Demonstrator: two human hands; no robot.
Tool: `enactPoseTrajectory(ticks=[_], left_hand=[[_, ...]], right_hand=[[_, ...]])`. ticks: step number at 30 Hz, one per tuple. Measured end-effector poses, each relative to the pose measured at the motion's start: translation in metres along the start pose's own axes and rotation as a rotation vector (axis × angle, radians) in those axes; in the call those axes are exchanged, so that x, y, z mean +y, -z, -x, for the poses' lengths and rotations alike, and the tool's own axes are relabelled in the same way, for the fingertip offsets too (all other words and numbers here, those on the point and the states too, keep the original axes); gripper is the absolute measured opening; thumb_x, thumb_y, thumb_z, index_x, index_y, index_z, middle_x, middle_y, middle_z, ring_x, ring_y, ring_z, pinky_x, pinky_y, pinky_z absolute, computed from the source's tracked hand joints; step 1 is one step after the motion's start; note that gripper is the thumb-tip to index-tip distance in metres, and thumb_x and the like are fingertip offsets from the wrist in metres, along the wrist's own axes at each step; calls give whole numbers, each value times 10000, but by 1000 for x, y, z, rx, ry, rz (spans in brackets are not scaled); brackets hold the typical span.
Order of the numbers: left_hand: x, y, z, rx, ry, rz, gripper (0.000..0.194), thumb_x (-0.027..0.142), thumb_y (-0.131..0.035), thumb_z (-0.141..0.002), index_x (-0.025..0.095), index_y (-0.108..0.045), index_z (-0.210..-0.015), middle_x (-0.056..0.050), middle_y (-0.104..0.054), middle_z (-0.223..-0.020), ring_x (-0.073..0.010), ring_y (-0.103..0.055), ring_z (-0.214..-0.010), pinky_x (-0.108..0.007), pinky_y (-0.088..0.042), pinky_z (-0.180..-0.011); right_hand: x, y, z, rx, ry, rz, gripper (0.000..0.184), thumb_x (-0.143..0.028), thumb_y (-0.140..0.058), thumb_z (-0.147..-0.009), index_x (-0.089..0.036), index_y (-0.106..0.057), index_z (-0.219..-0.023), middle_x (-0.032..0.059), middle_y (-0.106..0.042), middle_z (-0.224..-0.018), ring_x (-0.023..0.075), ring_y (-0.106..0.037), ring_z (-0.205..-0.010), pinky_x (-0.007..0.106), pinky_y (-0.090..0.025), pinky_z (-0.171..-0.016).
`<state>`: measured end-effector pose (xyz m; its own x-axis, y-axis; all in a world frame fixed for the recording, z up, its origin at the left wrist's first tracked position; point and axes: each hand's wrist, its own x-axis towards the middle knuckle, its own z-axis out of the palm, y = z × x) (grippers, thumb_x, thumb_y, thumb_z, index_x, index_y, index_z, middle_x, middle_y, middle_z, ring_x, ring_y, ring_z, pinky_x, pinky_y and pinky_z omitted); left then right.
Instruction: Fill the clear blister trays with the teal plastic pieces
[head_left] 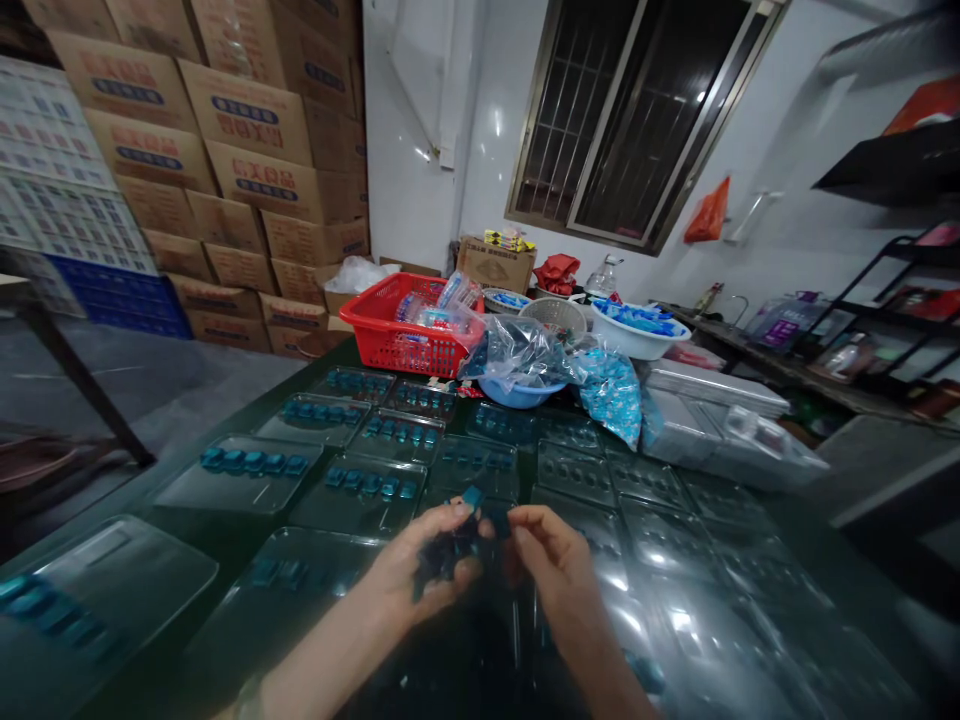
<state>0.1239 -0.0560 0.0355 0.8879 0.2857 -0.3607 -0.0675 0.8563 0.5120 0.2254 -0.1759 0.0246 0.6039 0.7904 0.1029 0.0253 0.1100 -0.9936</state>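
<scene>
Several blue pieces [457, 540] sit between left hand [420, 575] and right hand [551, 565].

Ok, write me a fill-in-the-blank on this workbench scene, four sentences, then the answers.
The person's right hand is next to a clump of small blue pieces, which sits in the ____ hand.
The white bowl stands to the ____ of the red plastic basket.
The bowl under the clear plastic bag is ____.
The stacked cartons are made of ____.
Missing words: left, right, blue, cardboard.
</scene>
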Motion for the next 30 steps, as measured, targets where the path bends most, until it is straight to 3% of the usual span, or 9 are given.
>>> enactPoseTrajectory(ticks=[4,10,15,20,26,30], left_hand=[[-1,5,0,44,-25,-14,57,163,-588,-667,127,-548,-686,-34,-600,-633,-73,-515,-394,-137,-363,-295],[-7,7,1,80,-14,-57,74,158,-619,-638,123,-558,-660,-45,-613,-615,-98,-539,-418,-164,-392,-325],[-11,15,1,135,-25,-138,185,170,-659,-606,170,-553,-758,-14,-614,-608,-108,-541,-399,-170,-372,-311],[-10,12,0,67,-7,-265,171,160,-654,-601,160,-560,-744,8,-564,-502,-120,-533,-381,-186,-381,-327],[-15,8,-5,-8,-98,-133,70,121,-609,-642,138,-554,-682,-28,-595,-650,-102,-546,-490,-174,-405,-381],[-15,-1,1,-78,-78,-45,66,145,-607,-628,116,-553,-650,-17,-545,-618,-58,-477,-419,-143,-357,-334]], right_hand=[[-5,-3,1,-87,5,6,193,-258,-524,-781,-179,-516,-957,44,-599,-839,126,-529,-649,215,-408,-521],[4,-3,2,-16,3,108,147,-253,-546,-758,-187,-507,-883,7,-556,-742,127,-521,-645,214,-409,-533],[1,-4,12,25,278,423,145,-185,-498,-768,-186,-499,-913,16,-521,-788,135,-508,-692,245,-408,-614],[0,-1,15,-15,450,537,173,-138,-454,-764,-173,-497,-928,34,-499,-827,137,-502,-713,254,-403,-632],[6,1,14,56,414,586,146,-147,-456,-760,-185,-515,-889,2,-494,-724,118,-489,-605,231,-380,-543],[14,7,9,99,326,516,134,-160,-471,-761,-190,-513,-885,-3,-528,-734,115,-510,-626,215,-397,-552]])
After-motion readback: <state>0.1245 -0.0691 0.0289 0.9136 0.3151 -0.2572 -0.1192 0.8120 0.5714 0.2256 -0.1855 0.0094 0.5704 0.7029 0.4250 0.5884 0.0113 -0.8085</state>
